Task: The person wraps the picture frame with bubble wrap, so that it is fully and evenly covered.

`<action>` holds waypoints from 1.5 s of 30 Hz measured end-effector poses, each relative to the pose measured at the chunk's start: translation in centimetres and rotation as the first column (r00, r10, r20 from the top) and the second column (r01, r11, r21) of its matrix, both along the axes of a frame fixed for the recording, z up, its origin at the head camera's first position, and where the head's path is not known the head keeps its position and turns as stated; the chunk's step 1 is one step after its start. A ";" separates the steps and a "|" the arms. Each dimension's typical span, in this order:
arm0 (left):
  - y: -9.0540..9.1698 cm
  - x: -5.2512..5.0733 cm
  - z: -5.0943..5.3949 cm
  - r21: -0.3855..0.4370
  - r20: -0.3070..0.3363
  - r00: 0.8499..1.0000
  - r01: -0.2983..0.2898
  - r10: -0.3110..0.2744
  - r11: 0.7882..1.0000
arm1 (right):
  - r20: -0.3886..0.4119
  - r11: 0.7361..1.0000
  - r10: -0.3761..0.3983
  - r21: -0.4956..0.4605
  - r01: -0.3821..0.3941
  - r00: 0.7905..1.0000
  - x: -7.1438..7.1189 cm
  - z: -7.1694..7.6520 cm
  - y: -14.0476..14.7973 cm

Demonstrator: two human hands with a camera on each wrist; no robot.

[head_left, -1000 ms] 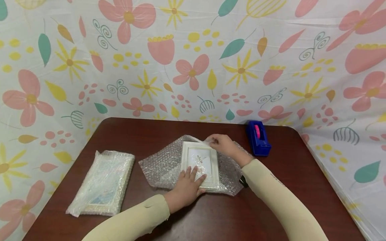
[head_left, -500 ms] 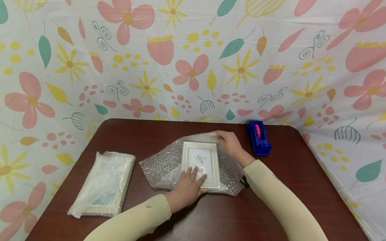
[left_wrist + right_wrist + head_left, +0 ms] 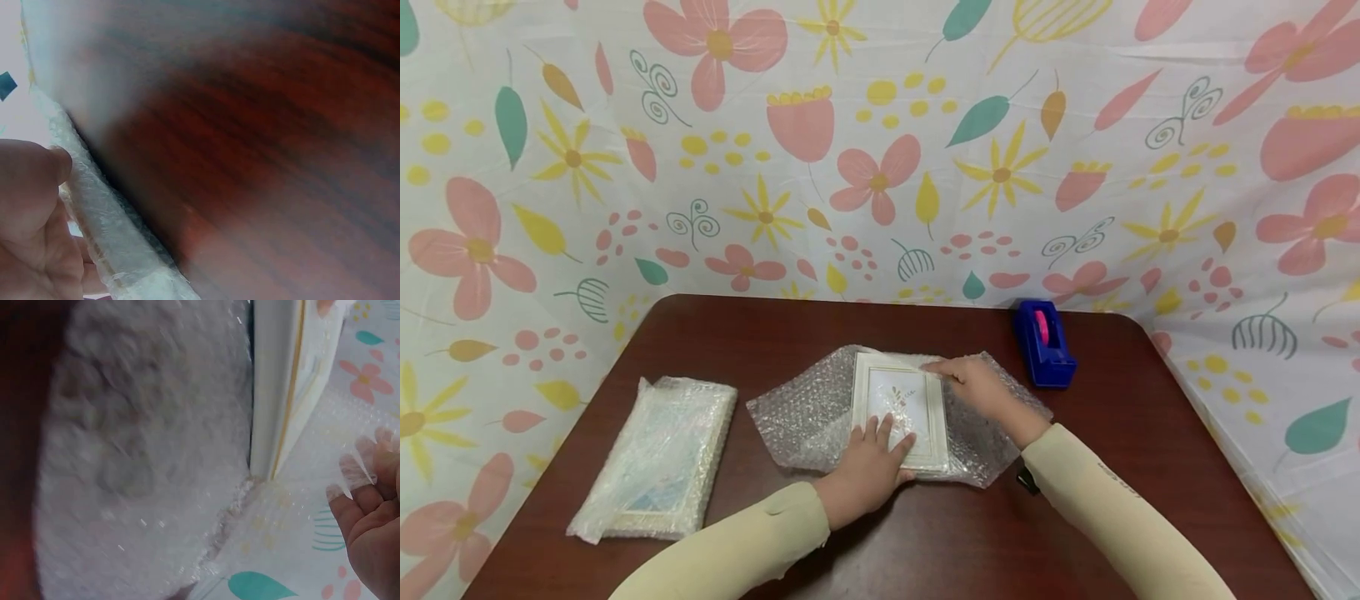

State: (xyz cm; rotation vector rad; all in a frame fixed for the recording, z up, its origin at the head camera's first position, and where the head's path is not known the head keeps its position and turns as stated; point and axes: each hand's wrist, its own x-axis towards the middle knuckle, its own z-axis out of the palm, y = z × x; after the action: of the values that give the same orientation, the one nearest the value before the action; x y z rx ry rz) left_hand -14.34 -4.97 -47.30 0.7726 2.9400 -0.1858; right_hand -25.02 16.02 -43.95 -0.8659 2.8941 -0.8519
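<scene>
A cream picture frame (image 3: 936, 425) with a small plant print lies face up on a spread sheet of bubble wrap (image 3: 808, 404), in the middle of the table. My left hand (image 3: 865, 462) rests on its lower part with fingers spread. The left wrist view shows that hand (image 3: 28, 206) with its thumb at the wrapped near edge. At the top right corner, my right hand (image 3: 981, 387) holds the far flap of wrap down across the frame's top. In the right wrist view, clear wrap covers the fingertips of this hand (image 3: 375, 525) beside the frame's edge (image 3: 272, 394).
A second frame, wrapped in bubble wrap (image 3: 662, 454), lies on the left of the dark wooden table (image 3: 940, 542). A blue tape dispenser (image 3: 1045, 346) with a pink core stands at the back right. Behind the table hangs a flowered cloth (image 3: 880, 100).
My right hand raised the far flap of wrap up and back, then brought it down over the frame's top edge. My left hand has stayed on the frame.
</scene>
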 end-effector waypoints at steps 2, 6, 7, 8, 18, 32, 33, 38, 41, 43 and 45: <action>0.0 0.0 0.0 0.000 0.000 1.000 -0.001 0.001 1.000 | -0.021 1.000 0.022 0.000 -0.022 1.000 0.3 -0.4 0.0; 0.0 -0.1 0.2 0.011 0.004 1.000 -0.006 0.006 1.000 | -0.066 0.998 0.069 0.019 -0.068 0.995 0.8 -1.0 -0.1; 0.0 -0.1 0.3 0.012 0.006 1.000 -0.008 0.008 1.000 | -0.074 0.997 0.078 0.028 -0.076 0.994 1.0 -1.2 -0.1; 0.0 -0.1 0.3 0.013 0.009 1.000 -0.008 0.008 1.000 | -0.087 0.996 0.084 0.050 -0.080 0.993 1.1 -1.3 -0.1; 0.1 -0.1 0.0 0.004 0.001 1.000 -0.004 0.004 1.000 | -0.164 0.988 0.099 0.137 -0.076 0.981 2.2 -2.8 -0.6; -0.1 -0.1 0.2 0.029 0.013 1.000 -0.006 0.006 1.000 | -0.169 0.963 0.136 0.254 -0.090 0.976 2.7 -3.9 -0.8; -0.1 -0.1 0.3 0.029 0.011 1.000 -0.005 0.005 1.000 | -0.168 0.961 0.134 0.262 -0.086 0.977 2.7 -3.9 -0.9; -0.1 -0.1 0.4 0.042 0.018 1.000 -0.007 0.006 0.999 | -0.182 0.952 0.121 0.300 -0.063 0.976 2.8 -4.0 -1.1; -0.1 -0.2 0.4 0.032 0.033 0.999 -0.011 0.010 0.999 | -0.196 0.943 0.120 0.329 -0.051 0.973 2.9 -4.1 -1.2; -0.1 -0.2 0.3 0.027 0.036 0.999 -0.010 0.009 1.000 | -0.202 0.934 0.124 0.353 -0.045 0.972 3.0 -4.1 -1.3; -0.1 -0.2 0.3 0.029 0.038 0.999 -0.010 0.009 1.000 | -0.200 0.923 0.125 0.383 -0.040 0.972 3.0 -4.1 -1.4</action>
State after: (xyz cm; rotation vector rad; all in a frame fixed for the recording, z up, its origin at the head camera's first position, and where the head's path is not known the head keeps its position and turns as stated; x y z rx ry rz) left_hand -14.56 -5.06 -46.99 0.7577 2.9162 -0.1271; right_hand -22.05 14.64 -48.02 -1.0866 3.0199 -0.1831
